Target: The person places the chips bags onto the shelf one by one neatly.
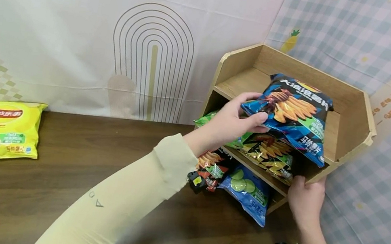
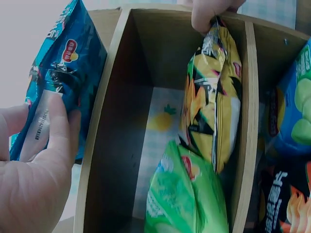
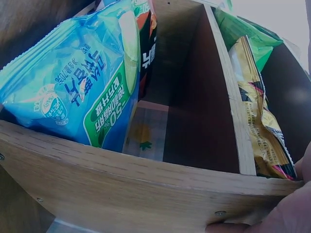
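My left hand [image 1: 230,120] holds a dark blue potato chip bag [image 1: 294,105] by its near left end. The bag lies face up at the top tier of a wooden shelf [image 1: 357,127]. Fingers of that hand press on the bag's back in the left wrist view. My right hand [image 1: 306,201] grips the shelf's right side panel, beside the middle tier. Close to its fingers stands a gold chip bag [image 3: 257,111], with a green chip bag [image 2: 182,194] next to it in the middle tier.
In the bottom tier sit a light blue chip bag [image 1: 247,191] and a black and red chip bag [image 1: 212,166]. A yellow chip bag [image 1: 4,131] lies at the far left of the brown table [image 1: 104,147]. Cloth-covered walls stand behind and to the right.
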`<state>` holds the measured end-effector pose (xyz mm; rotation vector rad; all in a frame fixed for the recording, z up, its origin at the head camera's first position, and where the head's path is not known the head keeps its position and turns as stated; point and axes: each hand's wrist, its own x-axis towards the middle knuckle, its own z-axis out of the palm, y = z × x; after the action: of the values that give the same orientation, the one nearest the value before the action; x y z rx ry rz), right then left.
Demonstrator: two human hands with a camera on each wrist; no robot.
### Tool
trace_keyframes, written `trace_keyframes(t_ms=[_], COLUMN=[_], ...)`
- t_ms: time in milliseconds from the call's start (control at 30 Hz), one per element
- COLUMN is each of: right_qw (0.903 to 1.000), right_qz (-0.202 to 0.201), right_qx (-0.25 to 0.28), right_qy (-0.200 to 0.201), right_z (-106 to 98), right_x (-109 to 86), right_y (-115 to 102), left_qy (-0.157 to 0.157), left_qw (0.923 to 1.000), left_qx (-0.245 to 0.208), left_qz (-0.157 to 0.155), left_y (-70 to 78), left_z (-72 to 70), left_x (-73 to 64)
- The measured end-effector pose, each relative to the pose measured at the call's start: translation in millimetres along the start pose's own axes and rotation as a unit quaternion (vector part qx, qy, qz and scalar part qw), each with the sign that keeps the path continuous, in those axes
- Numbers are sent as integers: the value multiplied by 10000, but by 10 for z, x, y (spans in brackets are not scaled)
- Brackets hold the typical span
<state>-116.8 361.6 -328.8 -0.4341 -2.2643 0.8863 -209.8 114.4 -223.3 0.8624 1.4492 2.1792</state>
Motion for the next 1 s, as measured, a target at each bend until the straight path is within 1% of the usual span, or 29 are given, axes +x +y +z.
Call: trace_keyframes(t_ms=[100,167,233,300,333,400,433,467,500,533,600,667,733,800,933,1000], right_qw=[9996,9991,9985,9984,9985,9986,9987,9987,9988,9988,9989,9988,9981,9978,9989,9991], right_qz=[-265,-413,-494,-503,-492,-454,-435,-420,-407,-387,-270,-39,187,268,102,56], right_qx=[31,110,166,186,184,207,228,247,249,276,363,472,591,599,441,400], right_qy=[40,82,143,177,178,169,155,147,141,149,151,114,62,32,113,156], right_z=[6,13,16,14,11,6,7,7,6,6,5,1,-1,0,9,12], right_x=[-10,-14,-16,-16,-18,-20,-21,-23,-28,-28,-28,-31,-25,-18,-9,-12], right_y=[14,28,37,41,40,36,35,32,28,26,15,2,-8,-8,4,7], left_qy=[-135,-224,-259,-200,-115,165,329,491,628,739,857,893,832,725,378,254], left_qw=[9995,9991,9992,9974,9938,9822,9761,9716,9684,9672,9688,9697,9700,9719,9763,9780], left_qx=[-98,-125,114,689,1094,1799,2045,2174,2237,2232,2102,2047,2079,2071,2038,1999], left_qz=[-251,-327,-289,-53,142,506,666,794,901,965,999,993,950,856,624,532], left_y=[-13,-30,-54,-89,-105,-137,-152,-166,-178,-183,-193,-192,-186,-180,-174,-170], left_z=[64,77,74,61,59,62,71,86,106,131,184,235,273,296,304,300], left_x=[43,54,52,51,51,52,51,53,55,56,64,76,88,104,128,135])
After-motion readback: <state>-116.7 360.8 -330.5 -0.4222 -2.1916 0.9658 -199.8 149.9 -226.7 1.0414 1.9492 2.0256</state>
